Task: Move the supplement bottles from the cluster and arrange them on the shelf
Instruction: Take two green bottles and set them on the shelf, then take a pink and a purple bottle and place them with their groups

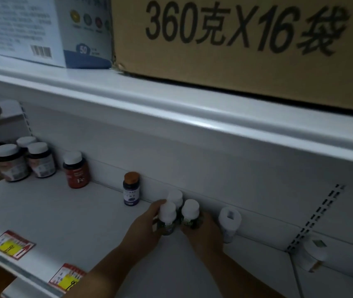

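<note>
Gripping two white-capped supplement bottles side by side on the white shelf (68, 211): left hand (145, 229) curled round the left bottle (167, 218), right hand (203, 233) curled round the right bottle (189, 214). Just behind the pair, touching them, a third white-capped bottle (175, 196) against the back wall. Labels on these three dark, too dim to read.

Standing further left along the shelf back: one dark blue bottle with a copper cap (131, 188), label unreadable; one red bottle marked "Fe" (76, 170) with a white cap; then a cluster of three dark bottles (24, 161) with white caps at the far left, labels blurred. Eight capped bottles counted in all.

To the right of the hands, one white round container (229, 222) near the back wall, and another white round container (314, 254) beyond the shelf upright.

Two red-and-yellow price tags (12, 245) on the shelf's front edge, print too small to read.

On the shelf above: one brown cardboard carton (235, 50) printed "360克X16袋", and beside it one white-and-blue box (53, 33) with a barcode and the number "50".
</note>
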Available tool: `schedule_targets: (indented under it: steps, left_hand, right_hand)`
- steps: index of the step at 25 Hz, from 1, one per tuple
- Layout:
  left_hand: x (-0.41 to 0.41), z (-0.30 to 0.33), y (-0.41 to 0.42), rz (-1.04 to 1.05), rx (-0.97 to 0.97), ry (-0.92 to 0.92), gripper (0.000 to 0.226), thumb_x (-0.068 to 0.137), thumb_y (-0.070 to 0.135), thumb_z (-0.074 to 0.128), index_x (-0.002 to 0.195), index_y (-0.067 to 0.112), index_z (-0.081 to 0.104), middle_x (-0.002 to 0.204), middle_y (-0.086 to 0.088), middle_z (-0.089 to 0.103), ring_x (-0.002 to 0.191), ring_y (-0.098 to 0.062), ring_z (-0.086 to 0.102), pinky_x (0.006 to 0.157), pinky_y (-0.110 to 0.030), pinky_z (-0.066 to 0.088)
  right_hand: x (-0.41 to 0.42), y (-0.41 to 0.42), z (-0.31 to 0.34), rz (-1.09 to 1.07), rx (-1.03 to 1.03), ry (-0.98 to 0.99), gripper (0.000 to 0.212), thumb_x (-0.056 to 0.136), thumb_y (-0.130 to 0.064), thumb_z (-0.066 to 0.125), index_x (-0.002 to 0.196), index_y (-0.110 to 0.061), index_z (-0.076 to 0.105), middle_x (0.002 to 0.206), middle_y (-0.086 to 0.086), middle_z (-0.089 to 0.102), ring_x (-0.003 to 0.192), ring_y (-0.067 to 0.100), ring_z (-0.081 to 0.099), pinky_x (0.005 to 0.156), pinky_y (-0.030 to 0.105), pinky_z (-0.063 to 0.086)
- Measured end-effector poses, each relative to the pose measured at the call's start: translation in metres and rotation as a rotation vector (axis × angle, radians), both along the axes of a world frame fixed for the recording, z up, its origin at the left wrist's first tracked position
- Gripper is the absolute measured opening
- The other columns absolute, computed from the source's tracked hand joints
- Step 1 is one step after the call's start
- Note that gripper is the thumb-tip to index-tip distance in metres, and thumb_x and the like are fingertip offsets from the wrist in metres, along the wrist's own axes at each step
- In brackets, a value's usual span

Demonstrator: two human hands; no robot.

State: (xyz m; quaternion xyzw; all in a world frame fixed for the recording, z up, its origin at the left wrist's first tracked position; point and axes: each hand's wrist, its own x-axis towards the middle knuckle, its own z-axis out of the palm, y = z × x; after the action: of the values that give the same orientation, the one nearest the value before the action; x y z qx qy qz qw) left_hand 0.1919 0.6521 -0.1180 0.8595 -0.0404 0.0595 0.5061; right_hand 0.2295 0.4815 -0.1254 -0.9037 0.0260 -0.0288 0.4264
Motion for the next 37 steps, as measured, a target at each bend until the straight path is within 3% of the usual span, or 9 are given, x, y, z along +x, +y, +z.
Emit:
schedule_targets:
  steps: [4,7,13,18,20,23,25,30,37]
  left_hand:
    - [-0.003,0.001,-0.004,-0.016,0.042,0.038,0.066,0.084,0.033,0.057,0.133,0.058,0.020,0.150,0.015,0.029,0.137,-0.007,0.031,0.115,-0.037,0.028]
    - [-0.012,0.014,-0.014,0.027,0.287,-0.127,0.081,0.078,0.042,0.059,0.138,0.038,0.005,0.150,0.014,-0.001,0.141,-0.007,0.001,0.112,-0.026,0.016]
    - [-0.013,0.058,-0.063,0.032,0.511,-0.209,0.073,0.082,0.054,0.046,0.145,0.029,0.017,0.156,0.003,-0.003,0.142,-0.016,-0.010,0.117,-0.043,0.011]
    - [-0.029,0.086,-0.161,-0.055,0.647,-0.270,0.106,0.058,0.088,0.010,0.144,0.027,0.027,0.158,-0.005,0.007,0.146,-0.024,-0.001,0.117,-0.045,0.010]
    - [-0.041,0.093,-0.218,-0.122,0.634,-0.310,0.099,0.061,0.079,0.015,0.142,0.026,0.031,0.157,-0.004,0.012,0.146,-0.022,0.003,0.116,-0.041,0.013]
    - [-0.065,0.098,-0.326,-0.264,0.609,-0.421,0.096,0.069,0.084,0.018,0.131,0.018,0.051,0.145,-0.009,0.042,0.139,-0.025,0.027,0.109,-0.037,0.025]
    - [-0.083,0.098,-0.399,-0.341,0.566,-0.504,0.092,0.073,0.082,0.018,0.124,0.017,0.058,0.136,-0.009,0.053,0.133,-0.024,0.038,0.104,-0.034,0.029]
    - [-0.134,0.082,-0.560,-0.632,0.458,-0.407,0.052,0.086,0.039,0.055,0.135,0.027,0.041,0.150,0.006,0.030,0.136,-0.001,0.014,0.107,-0.017,0.011]
    - [-0.146,0.043,-0.698,-0.916,0.341,-0.105,0.054,0.084,0.027,0.062,0.131,0.035,0.037,0.135,0.012,0.041,0.124,-0.005,0.041,0.101,-0.015,0.027]
  right_hand:
    - [0.010,-0.003,-0.011,-0.031,0.029,0.053,0.070,0.056,-0.067,0.059,0.110,-0.022,0.054,0.108,0.002,0.066,0.103,0.025,0.062,0.076,0.035,0.050]
    - [-0.015,-0.013,0.002,-0.021,0.163,0.050,0.049,0.069,-0.044,0.070,0.105,-0.017,0.051,0.102,0.006,0.066,0.097,0.026,0.063,0.081,0.040,0.051]
    - [-0.087,-0.082,0.032,0.512,-0.366,-0.109,0.070,0.084,-0.050,0.031,0.147,-0.024,0.016,0.157,0.001,0.019,0.144,0.018,0.018,0.116,0.028,0.014]
    - [-0.140,-0.187,0.061,0.415,-0.674,-0.257,0.063,0.072,-0.054,0.033,0.128,-0.029,0.047,0.135,-0.001,0.056,0.122,0.015,0.055,0.096,0.032,0.050]
    - [-0.165,-0.246,0.068,0.362,-0.696,-0.266,0.059,0.082,-0.045,0.040,0.138,-0.026,0.039,0.152,0.002,0.031,0.140,0.019,0.032,0.113,0.037,0.033]
    - [-0.217,-0.343,0.075,0.168,-0.672,-0.330,0.064,0.077,-0.048,0.052,0.136,-0.028,0.042,0.152,0.000,0.021,0.140,0.021,0.032,0.114,0.046,0.029]
    - [-0.248,-0.403,0.072,0.151,-0.610,-0.282,0.071,0.079,-0.028,0.061,0.143,-0.025,0.029,0.158,0.009,0.011,0.146,0.028,0.012,0.116,0.048,-0.001]
    - [-0.328,-0.528,0.067,-0.039,-0.526,-0.120,0.072,0.084,-0.024,0.055,0.146,-0.029,0.018,0.160,0.002,0.002,0.146,0.020,-0.002,0.117,0.038,0.008]
    - [-0.367,-0.642,0.041,-0.326,-0.364,0.050,0.063,0.088,-0.036,0.048,0.145,-0.029,0.022,0.157,-0.003,0.015,0.144,0.016,0.012,0.115,0.031,0.020]
